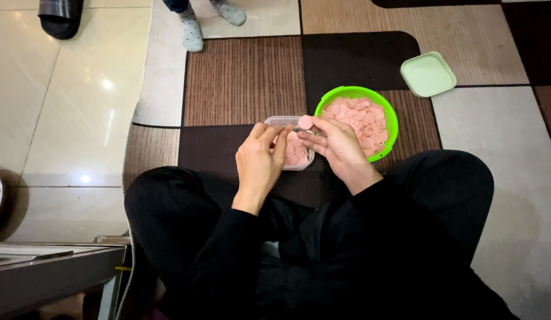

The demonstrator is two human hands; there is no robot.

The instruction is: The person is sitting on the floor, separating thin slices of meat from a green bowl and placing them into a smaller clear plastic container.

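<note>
I sit cross-legged on a patterned rug. A green round basket (389, 116) full of pink round slices stands in front of my right knee. A small clear plastic box (279, 121) with several pink slices in it sits just left of the basket. My left hand (259, 161) rests over the box, fingers curled at its near edge. My right hand (337, 147) hovers between box and basket and pinches one pink slice (305, 122) at its fingertips, above the box.
A pale green lid (428, 74) lies on the rug beyond the basket to the right. Another person's socked feet (192, 32) stand at the rug's far edge. A dark slipper (60, 16) lies on the tiled floor at the far left. A metal surface (44, 261) sits at my near left.
</note>
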